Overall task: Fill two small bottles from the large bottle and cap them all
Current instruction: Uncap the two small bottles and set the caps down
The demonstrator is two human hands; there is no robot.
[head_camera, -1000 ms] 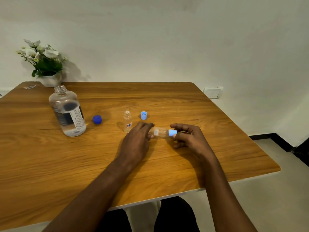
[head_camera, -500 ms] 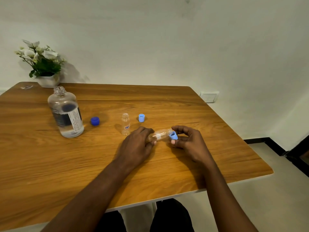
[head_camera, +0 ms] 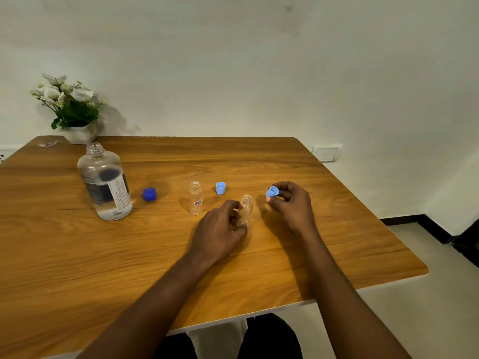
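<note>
Left hand (head_camera: 220,229): fingers and thumb are curled round the lower part of a small clear bottle (head_camera: 246,206). The bottle stands near upright at mid-table, mouth uncapped; whether its base touches the wood cannot be told.

Right hand (head_camera: 294,207): held just right of that bottle, thumb and fingertips pinching a light blue cap (head_camera: 272,192). Its hollow side is turned upward. Cap and bottle mouth are apart.

Second small bottle (head_camera: 195,198): upright on the table (head_camera: 337,242), uncapped, bearing a small red and blue label, just left of the left hand's fingers. A second light blue cap (head_camera: 220,188) lies hollow side up, near it on the right.

Large bottle (head_camera: 105,182): upright at the left of the table, uncapped, labelled, with clear liquid in its lower part. A dark blue cap (head_camera: 149,194) sits between it and the second small bottle.

Far left corner: a white pot of flowers (head_camera: 75,107) against the wall. A wall socket plate (head_camera: 326,152) shows beyond the table's right edge
</note>
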